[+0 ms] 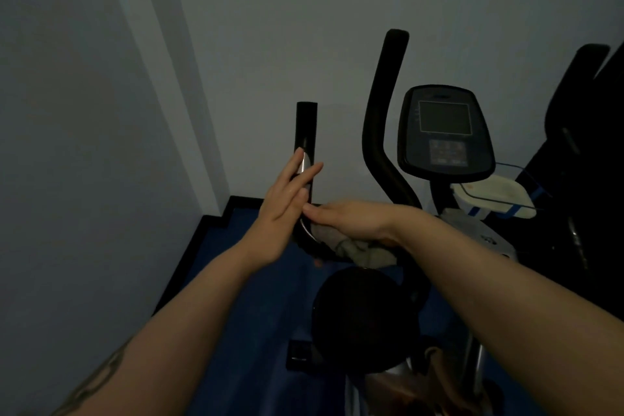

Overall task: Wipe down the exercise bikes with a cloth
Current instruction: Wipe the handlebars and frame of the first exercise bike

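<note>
Right hand (347,221) apparently presses cloth (358,248) on handlebar (305,132).

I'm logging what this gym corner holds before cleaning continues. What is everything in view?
exercise bike: one, black, centre-right on the floor
left handlebar: one, black with a silver patch, upright at centre
right handlebar: one, black, curved, beside the console
console: one, dark, screen off, right of centre
cloth: one, grey, bunched on the bar
floor: blue, black edging
left hand: fingers straight against the left handlebar
right hand: resting on the cloth
</note>
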{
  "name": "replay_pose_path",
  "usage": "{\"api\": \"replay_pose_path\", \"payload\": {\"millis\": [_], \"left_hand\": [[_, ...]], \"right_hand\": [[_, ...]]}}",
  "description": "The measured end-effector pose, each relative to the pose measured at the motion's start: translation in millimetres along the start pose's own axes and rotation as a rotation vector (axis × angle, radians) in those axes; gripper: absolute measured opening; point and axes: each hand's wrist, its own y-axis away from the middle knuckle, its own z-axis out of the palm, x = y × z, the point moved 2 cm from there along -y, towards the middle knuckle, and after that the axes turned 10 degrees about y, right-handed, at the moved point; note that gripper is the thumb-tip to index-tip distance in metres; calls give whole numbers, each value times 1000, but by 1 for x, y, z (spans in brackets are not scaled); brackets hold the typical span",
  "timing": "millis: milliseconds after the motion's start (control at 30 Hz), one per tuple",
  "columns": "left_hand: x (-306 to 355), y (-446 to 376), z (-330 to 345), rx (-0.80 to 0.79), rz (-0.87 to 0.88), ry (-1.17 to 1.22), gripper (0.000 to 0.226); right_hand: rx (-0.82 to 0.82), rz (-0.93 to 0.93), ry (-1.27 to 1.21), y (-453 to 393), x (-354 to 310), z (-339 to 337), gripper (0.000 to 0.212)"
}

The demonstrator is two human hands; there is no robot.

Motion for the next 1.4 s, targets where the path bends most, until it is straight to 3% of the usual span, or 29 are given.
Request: {"api": "replay_pose_path", "payload": {"millis": [67,167,233,367,500,667,833,967,1133,1233,1400], "left_hand": [[0,1,-4,-30,2,-43,42],[1,1,-12,-72,23,-106,43],[0,0,-17,-94,28,-134,43],[-4,-1,-20,-110,34,-110,42],[-3,-1,-19,-73,64,-140,39],[-3,-7,-33,-118,184,-377,41],[-9,-16,-42,-196,263,-353,39],[-14,-20,-46,-274,292,-261,36],[-15,-24,-49,-344,299,-181,40],[-19,-28,-53,-363,343,-191,41],[-21,-29,-54,-387,340,-213,41]], "right_hand": [[-2,-27,8,0,4,1,52],[116,-9,436,5,6,1,34],[154,-14,526,10,4,2,36],[200,6,279,6,-6,8,33],[245,154,102,4,-14,9,28],[320,361,305,29,-23,14,32],[653,540,556,8,-59,67,46],[1057,475,324,-2,-72,92,78],[1319,461,128,-40,-76,107,57],[1577,504,-20,-49,-67,112,43],[1902,637,-45,-44,-54,79,30]]}}
